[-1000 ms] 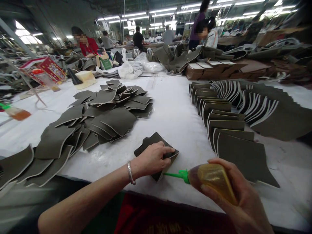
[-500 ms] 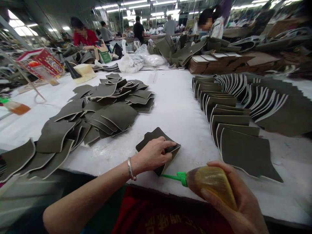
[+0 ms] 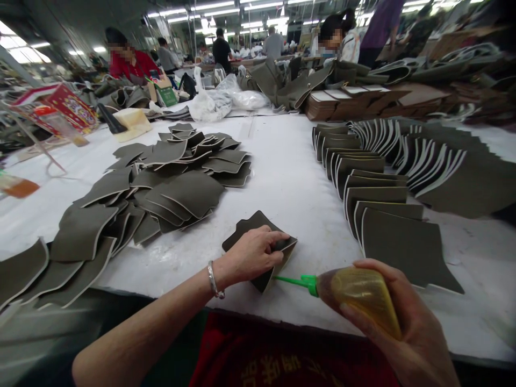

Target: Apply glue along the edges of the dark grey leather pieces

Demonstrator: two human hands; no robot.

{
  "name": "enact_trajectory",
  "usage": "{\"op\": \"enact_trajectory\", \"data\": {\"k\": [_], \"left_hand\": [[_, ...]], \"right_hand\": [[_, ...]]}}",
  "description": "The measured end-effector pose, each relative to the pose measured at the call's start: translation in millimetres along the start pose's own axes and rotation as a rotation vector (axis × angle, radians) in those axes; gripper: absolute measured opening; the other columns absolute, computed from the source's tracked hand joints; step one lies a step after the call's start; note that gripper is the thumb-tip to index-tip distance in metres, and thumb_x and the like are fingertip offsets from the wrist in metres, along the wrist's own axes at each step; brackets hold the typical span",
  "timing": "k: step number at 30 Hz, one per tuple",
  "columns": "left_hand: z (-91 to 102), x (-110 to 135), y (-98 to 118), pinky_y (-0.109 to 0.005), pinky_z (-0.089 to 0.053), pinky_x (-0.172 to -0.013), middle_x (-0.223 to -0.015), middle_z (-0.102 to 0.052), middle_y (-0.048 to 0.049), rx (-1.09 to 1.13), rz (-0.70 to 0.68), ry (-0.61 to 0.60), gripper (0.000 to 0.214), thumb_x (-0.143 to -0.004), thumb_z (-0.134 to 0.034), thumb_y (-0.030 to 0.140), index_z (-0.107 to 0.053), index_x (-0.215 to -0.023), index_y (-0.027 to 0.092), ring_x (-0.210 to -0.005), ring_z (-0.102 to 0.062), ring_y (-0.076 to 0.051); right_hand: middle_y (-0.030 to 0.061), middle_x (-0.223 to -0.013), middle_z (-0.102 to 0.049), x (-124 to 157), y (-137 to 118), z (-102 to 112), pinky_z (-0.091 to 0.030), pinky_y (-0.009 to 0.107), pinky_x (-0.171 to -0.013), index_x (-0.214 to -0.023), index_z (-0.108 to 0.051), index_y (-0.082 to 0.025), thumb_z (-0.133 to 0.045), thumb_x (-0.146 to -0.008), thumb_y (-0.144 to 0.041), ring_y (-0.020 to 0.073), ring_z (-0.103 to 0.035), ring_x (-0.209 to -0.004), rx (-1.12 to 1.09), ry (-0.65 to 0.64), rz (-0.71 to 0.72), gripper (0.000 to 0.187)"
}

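Note:
A dark grey-green leather piece [image 3: 245, 228] with a pale edge lies near the table's front edge. My left hand [image 3: 256, 250] holds it from above, index finger stretched along it near its right corner and the other fingers bent. Its right side shows a lighter underside. In my right hand [image 3: 407, 317] is a squeeze bottle [image 3: 358, 295] of amber liquid, tilted to the left, fingers wrapped round its body. Its thin green nozzle [image 3: 292, 280] points at the lower right edge of the leather piece, the tip at or very close to that edge.
A loose heap of similar pieces [image 3: 181, 196] spreads over the left of the table. On the right, more pieces [image 3: 399, 242] stand in a curved, overlapping row. Plastic bags [image 3: 212, 105], a red box [image 3: 66, 107] and brown stacks [image 3: 342, 107] lie farther back. Several people work beyond.
The bottle and my right hand have shifted slightly right and up, and the nozzle tip has moved up along the piece's edge. My left hand keeps its place on the piece.

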State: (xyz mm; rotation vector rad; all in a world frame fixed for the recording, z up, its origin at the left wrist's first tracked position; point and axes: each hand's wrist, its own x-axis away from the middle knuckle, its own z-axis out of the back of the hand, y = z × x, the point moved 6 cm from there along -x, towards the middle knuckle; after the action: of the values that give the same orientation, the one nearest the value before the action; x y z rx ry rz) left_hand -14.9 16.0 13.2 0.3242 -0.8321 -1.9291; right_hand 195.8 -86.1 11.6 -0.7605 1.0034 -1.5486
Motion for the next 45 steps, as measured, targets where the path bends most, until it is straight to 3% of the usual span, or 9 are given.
{"op": "enact_trajectory", "data": {"k": [2, 7, 13, 18, 25, 30, 36, 41, 45], "left_hand": [[0.0, -1.3, 0.0, -0.026, -0.047, -0.069, -0.091, -0.062, -0.0027, 0.003, 0.001, -0.009, 0.048, -0.081, -0.057, 0.017, -0.068, -0.127, 0.021, -0.073, -0.057, -0.015], [0.0, -2.6, -1.7, -0.026, -0.046, -0.068, -0.093, -0.063, -0.0030, 0.021, -0.012, -0.013, 0.049, -0.080, -0.058, 0.017, -0.068, -0.128, 0.021, -0.074, -0.057, -0.015], [-0.3, -4.4, -2.3, -0.026, -0.045, -0.067, -0.091, -0.064, -0.0031, 0.033, -0.015, -0.020, 0.048, -0.080, -0.058, 0.017, -0.068, -0.127, 0.021, -0.075, -0.057, -0.015], [-0.4, -6.5, -2.5, -0.027, -0.045, -0.066, -0.092, -0.063, -0.0029, 0.026, -0.012, -0.027, 0.049, -0.080, -0.059, 0.018, -0.068, -0.128, 0.021, -0.072, -0.056, -0.015], [0.9, -8.6, -1.4, -0.027, -0.045, -0.066, -0.091, -0.065, -0.0034, 0.033, -0.029, -0.055, 0.047, -0.081, -0.059, 0.018, -0.068, -0.127, 0.017, -0.074, -0.058, -0.016], [2.0, -8.2, 0.0, -0.026, -0.045, -0.066, -0.089, -0.065, -0.0036, 0.036, -0.017, -0.068, 0.048, -0.080, -0.059, 0.017, -0.068, -0.127, 0.016, -0.073, -0.057, -0.016], [1.4, -8.9, -1.0, -0.026, -0.045, -0.066, -0.092, -0.065, -0.0039, 0.045, -0.009, -0.079, 0.048, -0.080, -0.060, 0.017, -0.068, -0.128, 0.017, -0.073, -0.057, -0.015], [0.6, -9.5, -2.5, -0.025, -0.045, -0.066, -0.090, -0.064, -0.0032, 0.065, -0.007, -0.084, 0.048, -0.080, -0.061, 0.017, -0.068, -0.128, 0.017, -0.073, -0.057, -0.015], [1.7, -8.6, -2.4, -0.024, -0.044, -0.064, -0.086, -0.062, -0.0018, 0.078, -0.004, -0.085, 0.048, -0.080, -0.060, 0.016, -0.068, -0.128, 0.017, -0.073, -0.056, -0.015]], "right_hand": [[0.0003, -0.112, -0.060, -0.2, 3.7, 3.4, -0.048, 0.038, -0.089, -0.119, -0.055, -0.032, -0.072, -0.078, -0.060, 0.0260, -0.061, -0.094, 0.028, 0.029, 0.001, 0.052], [0.0018, -0.108, -0.061, 5.2, 9.6, -6.0, -0.049, 0.036, -0.081, -0.120, -0.053, -0.030, -0.068, -0.081, -0.061, 0.0243, -0.063, -0.086, -0.078, -0.075, -0.011, 0.052], [0.0013, -0.112, -0.059, 0.8, 8.8, 3.6, -0.047, 0.036, -0.091, -0.119, -0.055, -0.030, -0.071, -0.079, -0.061, 0.0250, -0.060, -0.094, 0.027, 0.053, 0.019, 0.053], [0.0010, -0.110, -0.059, 6.2, 7.2, -8.7, -0.047, 0.034, -0.081, -0.121, -0.051, -0.030, -0.066, -0.083, -0.062, 0.0237, -0.059, -0.091, -0.085, -0.072, 0.009, 0.051], [0.0022, -0.111, -0.060, -11.7, 13.2, 15.8, -0.050, 0.043, -0.082, -0.118, -0.055, -0.032, -0.073, -0.074, -0.066, 0.0292, -0.059, -0.091, 0.115, 0.117, 0.106, 0.058], [-0.0009, -0.111, -0.060, -4.0, 12.4, -0.6, -0.047, 0.037, -0.086, -0.120, -0.054, -0.033, -0.069, -0.081, -0.062, 0.0250, -0.061, -0.094, -0.053, -0.030, 0.000, 0.051], [0.0032, -0.112, -0.060, -13.7, 13.1, 14.2, -0.051, 0.042, -0.080, -0.118, -0.056, -0.031, -0.072, -0.073, -0.068, 0.0304, -0.061, -0.091, 0.104, 0.112, 0.073, 0.060], [0.0000, -0.107, -0.062, -1.0, 14.9, -4.8, -0.048, 0.035, -0.084, -0.120, -0.054, -0.032, -0.068, -0.079, -0.064, 0.0248, -0.062, -0.089, -0.078, -0.036, -0.046, 0.054], [0.0001, -0.107, -0.062, 3.5, 12.1, -3.0, -0.048, 0.035, -0.084, -0.120, -0.055, -0.030, -0.071, -0.075, -0.062, 0.0250, -0.062, -0.090, -0.033, 0.038, -0.081, 0.057]]}}
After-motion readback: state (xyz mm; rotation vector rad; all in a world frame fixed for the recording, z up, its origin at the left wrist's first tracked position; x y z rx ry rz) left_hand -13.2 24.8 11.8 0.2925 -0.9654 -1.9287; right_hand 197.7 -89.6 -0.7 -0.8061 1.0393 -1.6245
